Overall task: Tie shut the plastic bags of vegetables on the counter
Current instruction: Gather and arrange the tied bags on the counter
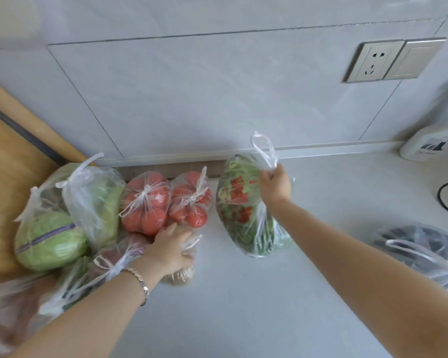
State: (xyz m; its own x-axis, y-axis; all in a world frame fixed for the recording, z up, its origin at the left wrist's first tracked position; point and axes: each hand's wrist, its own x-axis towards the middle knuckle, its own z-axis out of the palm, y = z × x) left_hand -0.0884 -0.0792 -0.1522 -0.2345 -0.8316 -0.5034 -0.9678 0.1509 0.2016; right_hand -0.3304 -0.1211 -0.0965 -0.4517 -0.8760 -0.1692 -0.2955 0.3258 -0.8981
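Greens bag (241,208) sits mid-counter (243,306), just right of the two tomato bags (145,202) (192,200), which already look knotted. Your right hand (274,186) is fisted round its gathered neck, with the handle loops (264,151) sticking up above the fist. I can't tell if there's a knot under your fingers. Your left hand (172,248) lies over a small pale bag (181,276) at the front of the pile; whether it's gripping the film or just resting, I can't tell. On handling: the film looks thin, soft and slick, and the load bulky but probably light, with stalks likely to poke through if you squeeze the body. Hold by the neck and handles only, and keep the base on the counter so the film doesn't stretch. Cinch low on the neck, then cross the two loops. A dark bag (419,249) at far right has loose-looking handles, so it's probably still to do.
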